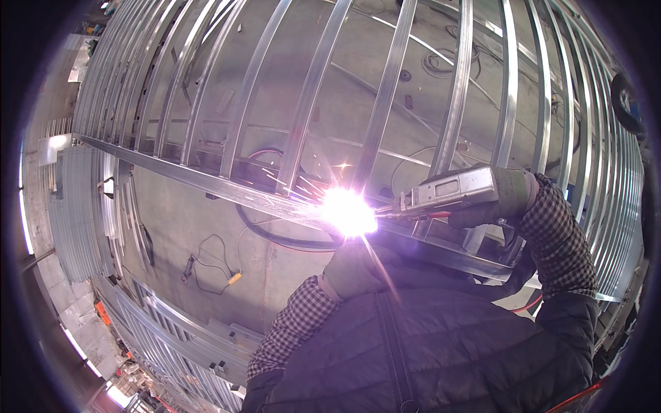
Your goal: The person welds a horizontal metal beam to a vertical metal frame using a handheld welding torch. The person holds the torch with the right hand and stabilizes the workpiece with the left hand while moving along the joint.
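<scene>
My right hand [482, 206], in a grey-green glove, is wrapped round a welding gun [447, 193] with a silver, boxy top. Its tip points left into a blinding white-violet arc [350, 212] on the long metal rail [200, 180], and sparks fly up and to the left. Just below the arc is my gloved left hand [354, 267], close to the rail; its fingers are lost in the glare and shadow. Metal bars [313, 103] run away from the rail in a row, like a large frame. The joint itself is hidden by the light.
A dark hose [296, 244] curves beneath the rail. On the concrete floor lie a corded tool [187, 268] with a yellow piece on its cable and a coiled cable [441, 63]. Stacked metal profiles [172, 330] lie at the lower left, near grey corrugated sheets [76, 206].
</scene>
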Available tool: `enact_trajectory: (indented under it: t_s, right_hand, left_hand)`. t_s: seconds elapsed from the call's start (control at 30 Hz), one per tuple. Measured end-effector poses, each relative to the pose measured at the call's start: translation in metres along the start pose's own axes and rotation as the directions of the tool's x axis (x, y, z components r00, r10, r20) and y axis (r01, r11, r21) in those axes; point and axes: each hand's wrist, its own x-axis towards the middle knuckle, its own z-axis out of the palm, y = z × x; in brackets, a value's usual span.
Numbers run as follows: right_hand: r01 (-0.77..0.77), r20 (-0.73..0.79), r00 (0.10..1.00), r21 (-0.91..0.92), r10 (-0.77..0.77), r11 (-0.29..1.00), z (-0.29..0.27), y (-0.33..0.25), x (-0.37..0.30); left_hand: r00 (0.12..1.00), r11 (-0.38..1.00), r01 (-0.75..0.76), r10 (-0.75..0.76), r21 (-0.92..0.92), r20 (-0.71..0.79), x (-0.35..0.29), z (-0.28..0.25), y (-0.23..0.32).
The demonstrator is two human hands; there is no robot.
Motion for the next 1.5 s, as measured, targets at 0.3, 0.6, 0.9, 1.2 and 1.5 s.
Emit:
enact_trajectory:
  t_s: [0.3, 0.6, 0.9, 1.2, 1.5]
  right_hand:
    - [-0.037, -0.016, 0.999, -0.005, 0.037, 0.999, 0.002, 0.012, -0.006]
    - [-0.018, -0.046, 0.999, 0.001, 0.018, 1.000, 0.004, 0.009, -0.007]
    - [0.018, -0.105, 0.994, -0.175, -0.037, 0.984, -0.003, -0.004, -0.031]
    - [-0.232, -0.052, 0.972, -0.024, 0.230, 0.973, 0.003, 0.008, -0.101]
    - [0.132, -0.111, 0.981, -0.205, -0.157, 0.970, 0.021, 0.043, -0.119]
  left_hand:
    - [0.998, 0.988, 0.057, -0.055, -0.143, 0.018, 0.000, 0.003, -0.001]
    - [0.991, 0.982, 0.117, -0.107, -0.146, 0.075, 0.001, 0.000, 0.005]
    - [0.981, 0.983, 0.116, -0.092, -0.140, 0.172, 0.005, -0.009, 0.028]
    - [0.918, 0.967, 0.147, -0.056, -0.206, 0.393, 0.039, 0.020, 0.058]
    - [0.880, 0.966, 0.182, -0.076, -0.186, 0.468, 0.050, 0.015, 0.064]
